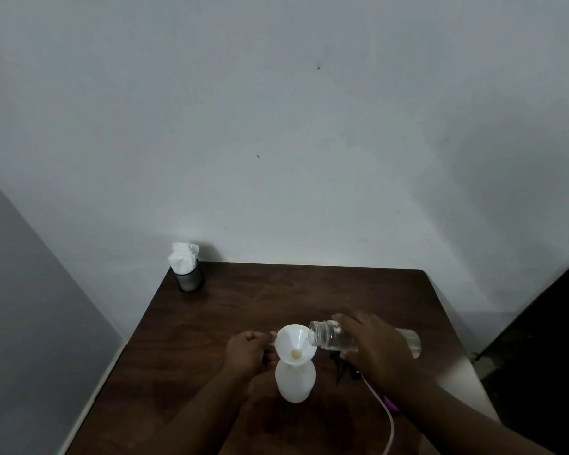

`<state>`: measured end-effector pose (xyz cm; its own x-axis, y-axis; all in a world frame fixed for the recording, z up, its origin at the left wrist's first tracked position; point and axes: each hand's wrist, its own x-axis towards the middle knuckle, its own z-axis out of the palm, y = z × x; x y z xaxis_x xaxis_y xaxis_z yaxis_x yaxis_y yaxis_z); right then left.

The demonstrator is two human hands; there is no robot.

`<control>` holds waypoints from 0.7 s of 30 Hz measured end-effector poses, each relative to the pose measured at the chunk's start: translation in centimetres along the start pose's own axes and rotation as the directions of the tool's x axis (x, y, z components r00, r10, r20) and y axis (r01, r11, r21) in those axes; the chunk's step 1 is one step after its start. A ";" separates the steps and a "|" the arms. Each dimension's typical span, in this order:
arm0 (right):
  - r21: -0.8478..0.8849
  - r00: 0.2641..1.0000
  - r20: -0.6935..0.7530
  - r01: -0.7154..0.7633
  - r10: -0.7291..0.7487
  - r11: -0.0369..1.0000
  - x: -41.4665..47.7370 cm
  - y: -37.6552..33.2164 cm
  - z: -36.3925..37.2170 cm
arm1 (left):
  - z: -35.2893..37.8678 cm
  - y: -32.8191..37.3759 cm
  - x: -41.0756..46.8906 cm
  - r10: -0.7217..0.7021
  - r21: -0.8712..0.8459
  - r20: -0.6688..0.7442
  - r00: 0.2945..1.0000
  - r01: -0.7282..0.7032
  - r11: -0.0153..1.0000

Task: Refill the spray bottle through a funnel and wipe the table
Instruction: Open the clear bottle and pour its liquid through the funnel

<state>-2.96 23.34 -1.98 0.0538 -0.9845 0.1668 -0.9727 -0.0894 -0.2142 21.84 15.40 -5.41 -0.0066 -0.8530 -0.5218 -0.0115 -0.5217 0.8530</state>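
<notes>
My right hand [372, 348] is wrapped around a clear bottle [335, 336] and holds it tipped on its side. Its open mouth points to 9 o'clock and sits right over the rim of the white funnel [294, 344]. My left hand [243, 351] is curled at the funnel's 9 o'clock side and pinches its little tab to keep it from wobbling.

The funnel stands in the neck of the white spray bottle [294, 380], which is upright near the middle of the brown table [276, 297]. I cannot see any water running yet.

To pour well, I think I should tip the clear bottle slowly, so the water goes in as a thin line. The hole in the funnel is small, so a fast pour could fill the cone and spill over. I should keep the mouth over the middle, and keep my left hand firm.

At 5 o'clock from the spray bottle lies a thin white tube [386, 418]; I think it is part of the spray top. Far off at 11 o'clock, a dark cup [188, 279] holds white tissues [183, 257] for wiping later.
</notes>
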 end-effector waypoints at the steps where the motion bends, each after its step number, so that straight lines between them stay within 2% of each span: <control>1: 0.038 1.000 0.012 -0.016 0.015 0.999 -0.1 -0.2 0.1 | 0.0 0.0 0.0 -0.001 -0.006 -0.007 1.000 0.001 1.000; 6: 0.249 0.996 0.038 -0.083 0.076 0.965 -0.6 -1.2 0.0 | -0.1 -0.3 -0.1 -0.017 -0.010 -0.030 0.999 0.017 1.000; 10: 0.468 0.993 0.016 -0.112 0.118 0.877 -1.2 -1.3 -0.8 | 0.0 -0.3 -0.9 -0.008 0.008 -0.055 0.998 0.009 1.000; 13: 0.668 0.978 0.060 -0.187 0.199 0.720 -1.6 -1.2 -1.2 | 0.3 -0.3 -2.4 0.196 0.264 -0.205 0.959 -0.139 0.955; 15: 0.730 0.966 0.082 -0.227 0.247 0.645 -1.7 -1.2 -1.2 | 0.7 0.0 -4.6 0.426 0.427 -0.271 0.863 -0.289 0.857; 16: 0.753 0.959 0.093 -0.244 0.268 0.612 -1.8 -1.1 -1.3 | 1.0 0.1 -5.7 0.542 0.465 -0.259 0.800 -0.388 0.796; 18: 0.794 0.946 0.120 -0.273 0.301 0.544 -1.9 -0.9 -1.4 | 1.8 0.1 -7.9 0.710 0.468 -0.135 0.692 -0.587 0.661; 19: 0.811 0.941 0.133 -0.284 0.311 0.512 -2.0 -0.7 -1.4 | 2.5 -0.1 -9.0 0.751 0.442 -0.037 0.659 -0.663 0.604; 21: 0.846 0.933 0.157 -0.296 0.324 0.443 -2.2 -0.4 -1.5 | 4.2 -0.6 -10.9 0.755 0.371 0.160 0.635 -0.748 0.550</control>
<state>-3.03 25.77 -0.82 -0.2299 -0.9711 -0.0647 -0.2558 0.1245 -0.9587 17.70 25.06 -0.21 -0.1733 -0.9342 0.3120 -0.3720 0.3554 0.8575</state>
